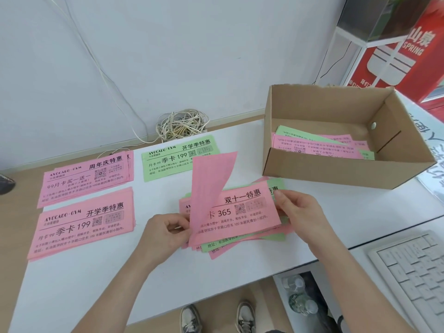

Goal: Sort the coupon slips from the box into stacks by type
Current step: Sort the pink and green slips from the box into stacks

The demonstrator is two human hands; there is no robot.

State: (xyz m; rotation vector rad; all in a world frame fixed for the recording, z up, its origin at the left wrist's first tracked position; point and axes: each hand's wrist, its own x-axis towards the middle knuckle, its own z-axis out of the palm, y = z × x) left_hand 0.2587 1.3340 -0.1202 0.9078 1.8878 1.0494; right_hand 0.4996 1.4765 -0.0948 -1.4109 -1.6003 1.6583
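Observation:
A loose pile of pink and green coupon slips (240, 236) lies on the white table in front of me. My left hand (165, 233) pinches a pink slip (211, 186) by its lower edge and lifts it upright, blank side toward me. My right hand (298, 212) pinches the right end of the pile's top pink slip (242, 210). Three sorted stacks lie to the left: a pink one (84, 179) at the back, a pink one (81, 224) in front of it, and a green one (177, 157). The cardboard box (336, 169) at the right holds more slips (319, 145).
A tangle of white cable (180, 126) sits against the wall behind the green stack. A white keyboard (413, 270) lies on the lower right surface. Water bottles (300, 296) stand on the floor below the table edge. A red sign (396, 56) stands behind the box.

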